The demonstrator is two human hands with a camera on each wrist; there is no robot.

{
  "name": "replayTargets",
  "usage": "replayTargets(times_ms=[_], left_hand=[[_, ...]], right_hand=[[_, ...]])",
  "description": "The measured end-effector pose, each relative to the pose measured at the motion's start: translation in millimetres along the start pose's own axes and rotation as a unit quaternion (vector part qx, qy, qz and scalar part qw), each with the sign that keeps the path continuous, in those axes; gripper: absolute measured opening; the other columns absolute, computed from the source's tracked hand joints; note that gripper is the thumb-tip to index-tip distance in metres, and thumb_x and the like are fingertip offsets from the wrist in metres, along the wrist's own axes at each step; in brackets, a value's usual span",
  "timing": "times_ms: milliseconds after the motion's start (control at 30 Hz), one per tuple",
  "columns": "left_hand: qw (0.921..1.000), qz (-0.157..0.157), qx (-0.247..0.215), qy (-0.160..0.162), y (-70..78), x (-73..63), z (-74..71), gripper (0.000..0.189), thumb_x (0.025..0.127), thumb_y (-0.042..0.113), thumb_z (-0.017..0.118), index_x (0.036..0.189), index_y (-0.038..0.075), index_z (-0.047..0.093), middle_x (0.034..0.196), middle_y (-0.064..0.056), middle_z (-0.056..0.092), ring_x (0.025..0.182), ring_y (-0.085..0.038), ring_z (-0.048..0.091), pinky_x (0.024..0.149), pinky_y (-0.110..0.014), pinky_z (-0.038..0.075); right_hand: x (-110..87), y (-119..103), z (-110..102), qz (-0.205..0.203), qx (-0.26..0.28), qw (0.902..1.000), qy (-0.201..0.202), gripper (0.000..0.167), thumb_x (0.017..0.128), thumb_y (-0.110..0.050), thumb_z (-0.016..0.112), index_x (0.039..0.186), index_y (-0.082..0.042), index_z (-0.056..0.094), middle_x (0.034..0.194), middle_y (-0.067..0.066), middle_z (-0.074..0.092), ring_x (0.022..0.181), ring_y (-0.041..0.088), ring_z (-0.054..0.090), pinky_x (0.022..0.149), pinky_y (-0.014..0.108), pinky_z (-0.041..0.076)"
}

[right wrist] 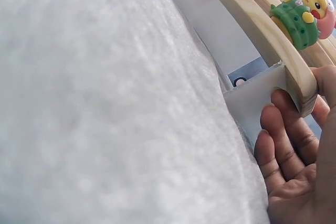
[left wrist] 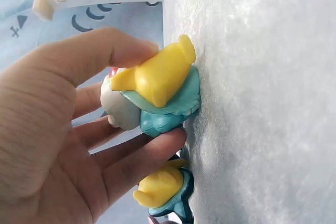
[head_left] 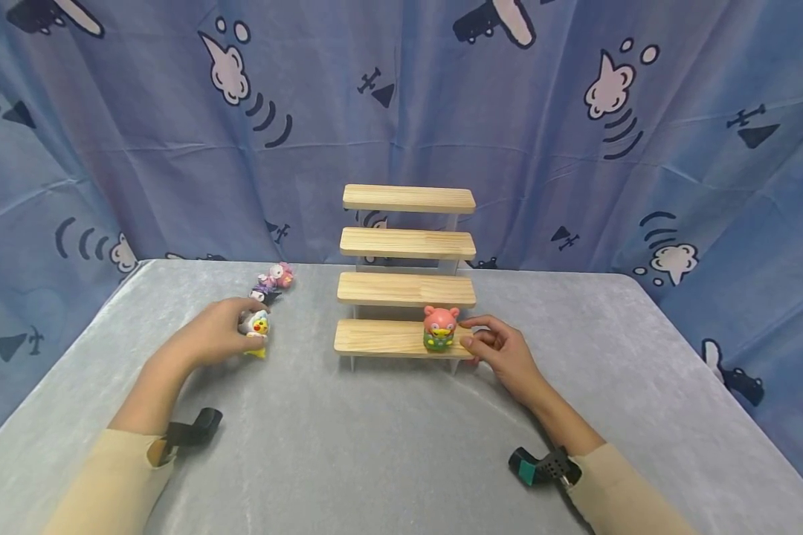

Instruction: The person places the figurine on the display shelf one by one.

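My left hand grips a small toy figurine at the table's left, thumb on one side and fingers on the other. In the left wrist view, that figurine shows a yellow body, a teal skirt-like part and a whitish head, tilted close by the table surface. My right hand holds the right end of the lowest board of a four-step wooden display stand, its lower fingers beside the white side support. On that board, near the fingertips, stands a pink-hooded figurine in green.
Behind the left hand are a dark figurine and a pink one. The stand's upper boards rise toward the back. A blue patterned curtain hangs behind the grey-covered table.
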State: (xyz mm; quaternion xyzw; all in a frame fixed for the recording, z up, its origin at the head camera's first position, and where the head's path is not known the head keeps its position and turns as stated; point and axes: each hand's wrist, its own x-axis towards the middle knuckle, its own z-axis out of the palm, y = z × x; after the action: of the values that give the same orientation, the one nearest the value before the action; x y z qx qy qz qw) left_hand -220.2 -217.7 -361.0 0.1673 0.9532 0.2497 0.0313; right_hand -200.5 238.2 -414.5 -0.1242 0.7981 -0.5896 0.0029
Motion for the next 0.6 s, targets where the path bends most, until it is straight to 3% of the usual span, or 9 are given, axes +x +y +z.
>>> replayTargets(times_ms=[267,600], left_hand=[[0.9998,0.007,-0.013,0.015,-1.7,-0.2,-1.6,0.051,0.08,0.018,0.081,0.125,0.0,0.065,0.1,-0.012,0.068,0.085,-0.021,0.059,0.074,-0.033,0.047],[0.9981,0.02,-0.034,0.047,3.5,-0.1,-1.6,0.049,0.079,0.014,0.082,0.123,0.003,0.066,0.108,-0.014,0.068,0.098,-0.03,0.064,0.085,-0.042,0.051]], right_hand=[[0.4,-0.7,1.0,0.0,-0.002,1.0,0.001,0.034,0.098,-0.015,0.066,0.128,-0.001,0.06,0.079,-0.013,0.07,0.067,0.007,0.061,0.065,0.025,0.056],[0.3,-0.4,0.3,0.004,-0.004,1.0,0.006,0.034,0.098,-0.015,0.066,0.128,0.0,0.06,0.079,-0.012,0.07,0.067,0.006,0.061,0.064,0.025,0.056]])
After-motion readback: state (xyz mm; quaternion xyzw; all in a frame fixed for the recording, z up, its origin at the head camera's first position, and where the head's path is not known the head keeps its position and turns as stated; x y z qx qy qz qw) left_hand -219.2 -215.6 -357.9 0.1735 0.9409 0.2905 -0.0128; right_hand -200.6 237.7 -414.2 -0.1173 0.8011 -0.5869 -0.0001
